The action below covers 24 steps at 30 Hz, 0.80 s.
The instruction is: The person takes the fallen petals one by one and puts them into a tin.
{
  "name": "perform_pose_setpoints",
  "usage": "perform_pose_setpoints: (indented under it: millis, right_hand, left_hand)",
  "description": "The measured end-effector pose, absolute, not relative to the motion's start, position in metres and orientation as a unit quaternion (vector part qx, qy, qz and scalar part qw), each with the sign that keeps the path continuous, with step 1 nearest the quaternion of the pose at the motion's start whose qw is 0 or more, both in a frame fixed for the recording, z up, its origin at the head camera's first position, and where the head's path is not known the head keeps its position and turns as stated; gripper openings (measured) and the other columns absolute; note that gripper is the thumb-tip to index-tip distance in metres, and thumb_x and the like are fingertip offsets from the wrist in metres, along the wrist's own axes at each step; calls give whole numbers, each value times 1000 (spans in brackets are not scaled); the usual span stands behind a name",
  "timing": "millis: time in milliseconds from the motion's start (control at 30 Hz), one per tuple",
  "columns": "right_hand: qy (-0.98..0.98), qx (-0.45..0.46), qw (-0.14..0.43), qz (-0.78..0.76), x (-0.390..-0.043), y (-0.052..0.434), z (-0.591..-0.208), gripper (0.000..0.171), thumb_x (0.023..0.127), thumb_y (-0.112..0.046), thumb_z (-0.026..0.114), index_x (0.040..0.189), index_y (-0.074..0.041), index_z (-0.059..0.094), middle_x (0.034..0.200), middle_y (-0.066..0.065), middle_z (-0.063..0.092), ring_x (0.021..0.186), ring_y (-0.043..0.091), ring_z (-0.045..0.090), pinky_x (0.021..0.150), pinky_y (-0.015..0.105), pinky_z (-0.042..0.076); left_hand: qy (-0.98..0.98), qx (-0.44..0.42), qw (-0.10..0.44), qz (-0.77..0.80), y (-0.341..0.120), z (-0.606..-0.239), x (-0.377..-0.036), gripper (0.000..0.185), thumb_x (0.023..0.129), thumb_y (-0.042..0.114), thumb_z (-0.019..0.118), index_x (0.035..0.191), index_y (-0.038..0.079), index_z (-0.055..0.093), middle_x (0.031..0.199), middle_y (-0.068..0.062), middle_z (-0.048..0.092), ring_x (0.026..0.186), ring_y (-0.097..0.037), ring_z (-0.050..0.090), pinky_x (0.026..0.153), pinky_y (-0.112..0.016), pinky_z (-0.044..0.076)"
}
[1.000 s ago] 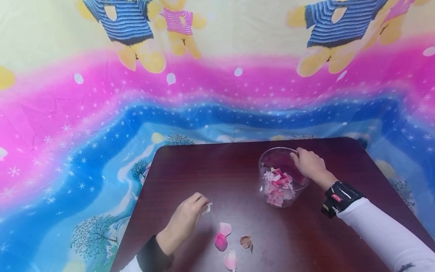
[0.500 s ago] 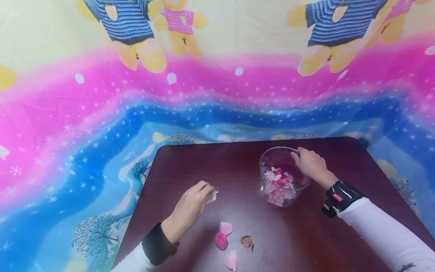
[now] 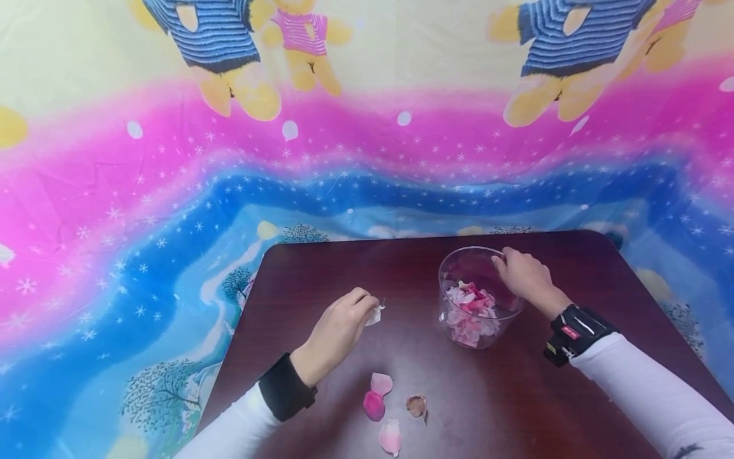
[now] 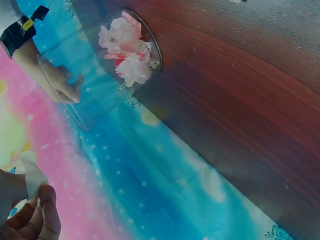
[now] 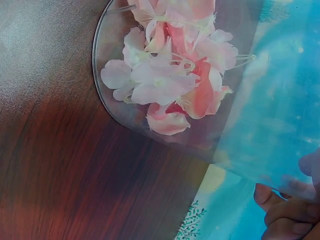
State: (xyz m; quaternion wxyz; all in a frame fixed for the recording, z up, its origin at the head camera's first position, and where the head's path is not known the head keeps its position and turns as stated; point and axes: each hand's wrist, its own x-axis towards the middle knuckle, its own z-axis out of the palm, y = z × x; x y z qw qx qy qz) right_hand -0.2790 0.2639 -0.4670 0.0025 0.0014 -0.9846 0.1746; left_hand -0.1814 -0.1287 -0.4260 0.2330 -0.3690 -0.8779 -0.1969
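A clear glass bowl (image 3: 500, 317) holding pink and white petals (image 3: 469, 312) stands on the dark red table (image 3: 355, 268). My right hand (image 3: 523, 275) grips the bowl's far right rim. Left of the bowl, my left hand (image 3: 343, 324) pinches a small white petal (image 3: 375, 315) just above the table. In the left wrist view the white petal (image 4: 31, 173) shows between my fingertips, with the bowl (image 4: 75, 102) beyond. The right wrist view looks through the bowl's wall (image 5: 260, 135) at the petals (image 5: 170, 75).
Three pink petals (image 3: 374, 404) and a brown curled one (image 3: 415, 405) lie near the table's front edge. A bright cloth (image 3: 172, 191) with bears, stars and trees hangs behind and around the table. My right wrist wears a black band (image 3: 573, 333).
My left hand has lifted the white petal off the table and carried it up and right, toward the bowl. The right hand and the bowl have stayed put.
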Motion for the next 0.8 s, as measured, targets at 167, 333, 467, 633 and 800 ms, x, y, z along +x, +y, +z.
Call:
perform_pose_setpoints:
  millis: [167,333,467,633,800]
  right_hand:
    - [-985,2,7,173,-280,263,-466,34,106,-35,47,100,-3,57,74,13,60,73,33,63,54,43,44]
    - [-985,1,8,173,-279,263,-466,35,106,-35,47,100,-2,57,75,14,62,75,35,65,55,46,45]
    - [-985,0,5,173,-278,263,-465,35,106,-36,47,101,-2,57,75,14,61,75,35,64,55,46,45]
    - [-985,1,7,170,-278,264,-466,34,106,-34,46,100,-2,57,74,13,60,73,33,63,55,45,44]
    - [-985,1,2,171,-279,263,-466,35,106,-35,45,101,-2,57,74,12,60,73,32,63,54,43,44]
  left_hand:
    - [-878,-370,232,-196,-121,-423,-189,17,88,3,76,102,12,70,94,1,64,82,-9,63,75,-23,57]
    - [-878,-374,224,-198,-107,-419,-195,15,89,5,76,102,10,71,94,-1,65,83,-11,65,76,-23,59]
    - [-876,-379,214,-210,-96,-421,-199,12,91,6,74,102,9,71,94,-2,65,84,-11,65,76,-23,59]
    - [-874,-381,196,-227,-80,-426,-206,10,94,7,70,104,10,70,96,-1,65,87,-10,66,79,-22,58]
    - [-873,-385,192,-230,-64,-426,-212,9,95,8,69,104,10,71,97,-1,65,87,-10,66,80,-22,58]
